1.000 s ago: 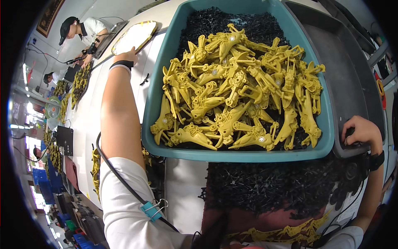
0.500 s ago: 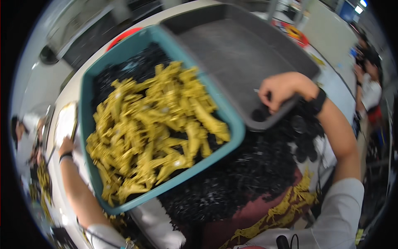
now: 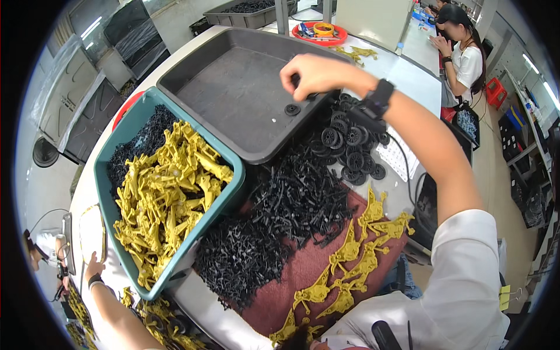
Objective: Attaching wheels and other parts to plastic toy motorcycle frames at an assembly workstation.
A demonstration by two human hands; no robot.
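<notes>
My right hand (image 3: 319, 74), with a black band at its wrist, is over the right side of a dark grey tray (image 3: 221, 73). Its fingers are curled round something dark that I cannot make out. One black wheel (image 3: 293, 109) lies in the tray just below. More spoked black wheels (image 3: 353, 135) are heaped on the table to the right. Far to the left, my left hand (image 3: 94, 267) has its fingers stretched toward a flat white, yellow-edged thing (image 3: 92, 233). Between the hands, a teal tub (image 3: 201, 236) holds yellow plastic parts (image 3: 166, 186) over small black pieces.
Loose black plastic parts (image 3: 274, 216) cover a maroon cloth (image 3: 256, 318) before me, with yellow frame-shaped parts (image 3: 344, 262) along it. A red tray (image 3: 319, 39) with tape and tools stands at the back. A co-worker (image 3: 464, 64) sits at the far right; another person is at the left edge.
My view has turned, so the tub and trays appear further left. My right hand has risen from the tray's near corner, and the wheel beneath it now shows uncovered. My left hand's fingers have spread.
</notes>
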